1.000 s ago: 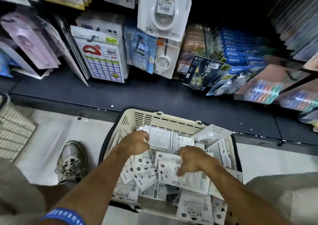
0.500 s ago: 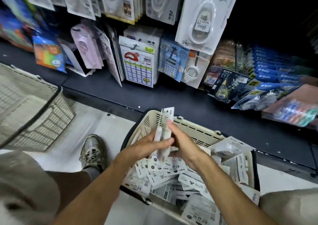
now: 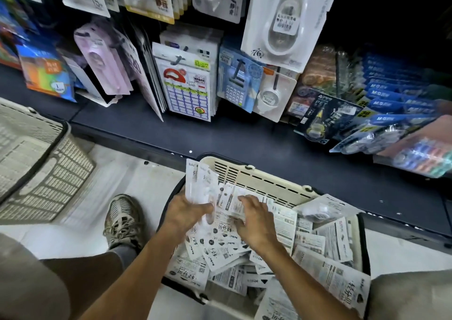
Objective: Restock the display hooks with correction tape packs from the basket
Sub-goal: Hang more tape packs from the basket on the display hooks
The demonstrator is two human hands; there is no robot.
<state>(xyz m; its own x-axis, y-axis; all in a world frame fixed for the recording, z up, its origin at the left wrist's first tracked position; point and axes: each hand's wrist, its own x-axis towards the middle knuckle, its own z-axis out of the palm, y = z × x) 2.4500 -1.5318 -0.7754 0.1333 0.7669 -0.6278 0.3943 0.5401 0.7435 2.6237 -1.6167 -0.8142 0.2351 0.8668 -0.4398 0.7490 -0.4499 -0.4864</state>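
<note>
A cream plastic basket (image 3: 259, 176) sits on the floor in front of me, heaped with several white correction tape packs (image 3: 320, 244). My left hand (image 3: 186, 213) grips a small upright stack of packs (image 3: 200, 185) over the basket's left rim. My right hand (image 3: 254, 218) lies palm down on the pile beside it, fingers spread over a pack (image 3: 234, 199). Above the dark shelf, display hooks (image 3: 179, 58) carry hanging stationery cards.
A second cream basket (image 3: 41, 163) stands at the left on the white floor. My shoe (image 3: 122, 219) rests beside the near basket. The dark shelf ledge (image 3: 220, 133) runs across; blue packs (image 3: 396, 104) lean at the right. A large white blister pack (image 3: 286, 18) hangs overhead.
The hands, pressed together around a stack half a second ago, have separated: the left keeps the stack, the right has dropped back onto the pile. The view has shifted right.
</note>
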